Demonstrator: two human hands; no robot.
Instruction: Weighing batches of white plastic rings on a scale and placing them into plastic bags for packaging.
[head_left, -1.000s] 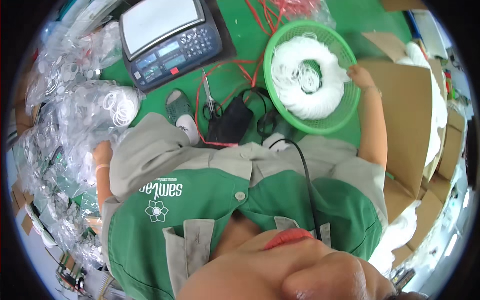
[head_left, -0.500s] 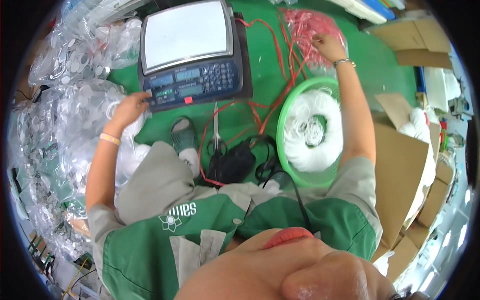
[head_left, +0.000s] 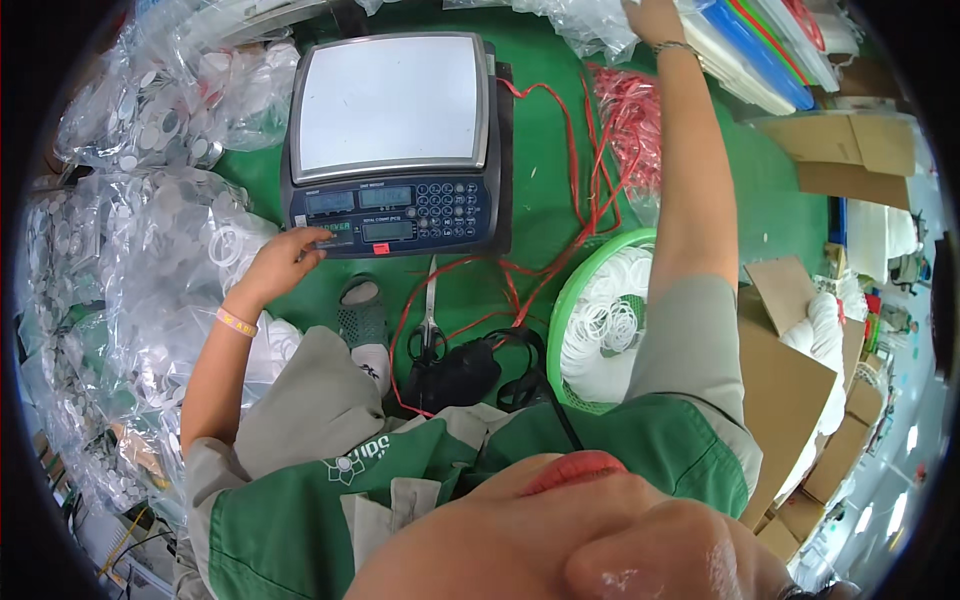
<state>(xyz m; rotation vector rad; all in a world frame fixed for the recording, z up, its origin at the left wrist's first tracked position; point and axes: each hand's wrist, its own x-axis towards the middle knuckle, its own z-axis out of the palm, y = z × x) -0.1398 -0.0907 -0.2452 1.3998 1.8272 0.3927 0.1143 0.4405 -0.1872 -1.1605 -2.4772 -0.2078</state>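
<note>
My left hand (head_left: 284, 264) is at the near left corner of a digital counting scale (head_left: 390, 205), fingers loosely bent and apart, holding nothing. The scale's white weighing plate (head_left: 392, 103) has nothing on it. My right arm reaches far forward, and my right hand (head_left: 656, 22) is at the top edge beside clear plastic bags (head_left: 585, 28). Its fingertips are cut off, so any grip is hidden. Below that arm lies a clear bag of red strips (head_left: 630, 125). A green basket (head_left: 560, 330) holds white ring-shaped pieces (head_left: 605, 325), partly hidden by my right sleeve.
Clear bags of round white pieces (head_left: 150, 240) pile up at left. Scissors (head_left: 428, 325), a black pouch (head_left: 455, 375) and red string (head_left: 480, 260) lie on the green floor before me. Cardboard boxes (head_left: 785, 390) stand at right, with blue and white sheets (head_left: 755, 55) at far right.
My right hand has left the bag of red strips and moved forward to the clear bags at the top. My left hand stays at the scale's corner. The view has shifted forward.
</note>
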